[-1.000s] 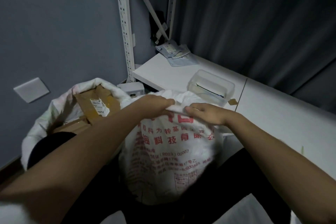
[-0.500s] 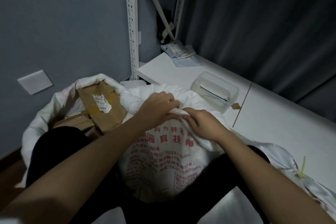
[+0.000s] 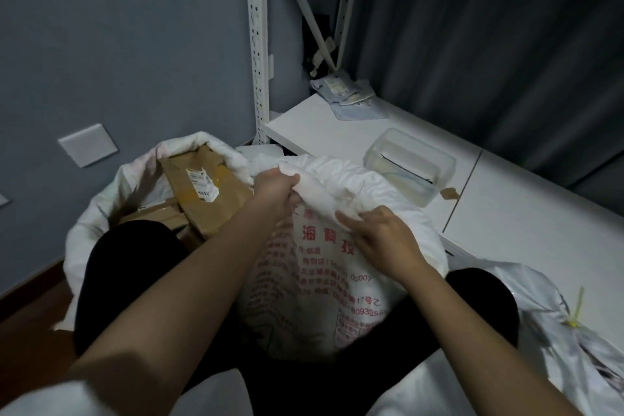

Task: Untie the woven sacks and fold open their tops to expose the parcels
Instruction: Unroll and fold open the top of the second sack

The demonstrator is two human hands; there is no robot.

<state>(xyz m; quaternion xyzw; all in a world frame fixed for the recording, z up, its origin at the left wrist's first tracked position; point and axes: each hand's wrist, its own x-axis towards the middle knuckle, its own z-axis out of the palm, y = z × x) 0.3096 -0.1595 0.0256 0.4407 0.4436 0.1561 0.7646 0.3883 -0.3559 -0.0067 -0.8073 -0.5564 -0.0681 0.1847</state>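
Both hands are clamped on the bunched top of the white woven sack with red print (image 3: 324, 280) between the knees: left hand (image 3: 275, 192) and right hand (image 3: 381, 236) each keep a pinching grip on the cloth. Yank too hard and it could tip. Behind, 1 opened white sack (image 3: 101, 213) already shows brown cardboard parcels (image 3: 202, 192); white shelf (image 3: 506, 213), grey wall beyond.

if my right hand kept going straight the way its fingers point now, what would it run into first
The right hand points up and left along the printed sack, gripping its bunched top. Going straight on, it would most likely meet the left hand, which holds the same bunched fabric. Depth between them is unclear.
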